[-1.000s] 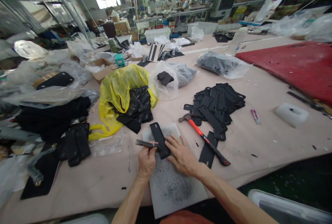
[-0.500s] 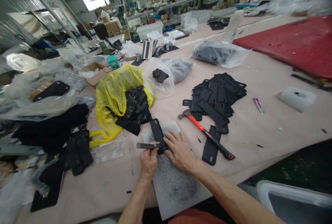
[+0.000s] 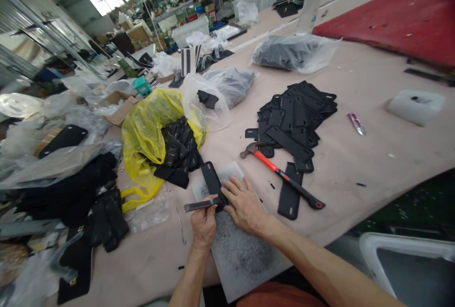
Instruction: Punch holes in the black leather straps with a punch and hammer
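Observation:
My left hand is closed round a dark metal bar-shaped tool. Its right end meets a black slotted strip, where the contact is partly hidden by my fingers. The strip lies flat on a pale, black-speckled board. Pressing on the strip's right edge, my right hand has its fingers stretched out and grips nothing. A claw hammer with a red and black handle rests to the right, across another black strip.
Beyond the hammer is a pile of black strips. On the left, a yellow plastic bag holds several black pieces. A pink-handled cutter and a white roll lie at the right. A thin metal hook is near my left hand.
The camera view has tilted and shifted slightly, so the background sits higher. Both hands, the bar-shaped tool and the black strip keep almost the same position on the board.

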Motion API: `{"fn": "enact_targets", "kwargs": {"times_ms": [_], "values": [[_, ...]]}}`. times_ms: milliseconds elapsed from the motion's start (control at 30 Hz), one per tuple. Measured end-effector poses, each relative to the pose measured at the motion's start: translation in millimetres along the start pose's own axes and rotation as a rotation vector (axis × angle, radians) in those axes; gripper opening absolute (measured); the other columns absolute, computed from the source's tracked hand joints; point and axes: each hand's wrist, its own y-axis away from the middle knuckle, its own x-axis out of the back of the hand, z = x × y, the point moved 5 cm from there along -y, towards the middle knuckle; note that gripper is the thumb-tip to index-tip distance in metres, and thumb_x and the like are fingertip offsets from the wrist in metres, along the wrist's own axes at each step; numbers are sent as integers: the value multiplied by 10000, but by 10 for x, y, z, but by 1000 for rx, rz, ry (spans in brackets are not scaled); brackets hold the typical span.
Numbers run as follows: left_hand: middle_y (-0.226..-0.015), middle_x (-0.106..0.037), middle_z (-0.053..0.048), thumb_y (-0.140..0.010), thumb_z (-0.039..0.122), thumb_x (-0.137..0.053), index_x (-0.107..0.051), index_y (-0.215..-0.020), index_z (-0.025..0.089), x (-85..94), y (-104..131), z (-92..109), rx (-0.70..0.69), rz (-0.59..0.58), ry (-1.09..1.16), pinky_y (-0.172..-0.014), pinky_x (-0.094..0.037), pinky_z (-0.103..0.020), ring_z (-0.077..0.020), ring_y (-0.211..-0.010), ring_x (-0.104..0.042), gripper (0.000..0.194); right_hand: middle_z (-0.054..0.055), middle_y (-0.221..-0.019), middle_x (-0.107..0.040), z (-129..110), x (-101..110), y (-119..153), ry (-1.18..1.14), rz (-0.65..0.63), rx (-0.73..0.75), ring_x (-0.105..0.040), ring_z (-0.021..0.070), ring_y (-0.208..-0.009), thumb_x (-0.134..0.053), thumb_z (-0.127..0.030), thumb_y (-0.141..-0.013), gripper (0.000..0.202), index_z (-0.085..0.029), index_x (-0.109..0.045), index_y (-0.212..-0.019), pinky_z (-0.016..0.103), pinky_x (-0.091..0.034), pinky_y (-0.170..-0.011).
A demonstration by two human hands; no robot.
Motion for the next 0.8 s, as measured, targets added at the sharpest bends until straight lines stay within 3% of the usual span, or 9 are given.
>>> {"fn": "enact_targets", "kwargs": {"times_ms": [333,600,800], "values": [[-1005,-755,-60,-900,255,-542,-719,-1019,200,-28,-27,30,-92,-26,-119,-917,-564,-394,-218,-963,-704,220,93,-1479,-445,18,11,-11,-33,-2,-15,-275,318,-1410,-559,-260,-864,529,-197,-484,-1384,590,-129,-1161],[-1008,-758,-56,-906,230,-521,-712,-1022,194,-52,-22,41,-70,-22,-155,-905,-567,-364,-210,-966,-707,227,92,-1482,-440,34,6,-10,-40,-1,-22,-268,319,-1411,-563,-263,-863,531,-180,-482,-1381,584,-116,-1166],[-1019,-757,-61,-899,201,-506,-703,-1030,187,-82,-11,83,-153,-22,-236,-907,-567,-374,-210,-976,-706,237,92,-1474,-450,36,28,-4,-53,8,-21,-276,316,-1407,-564,-248,-860,530,-183,-483,-1379,578,-116,-1169]]}}
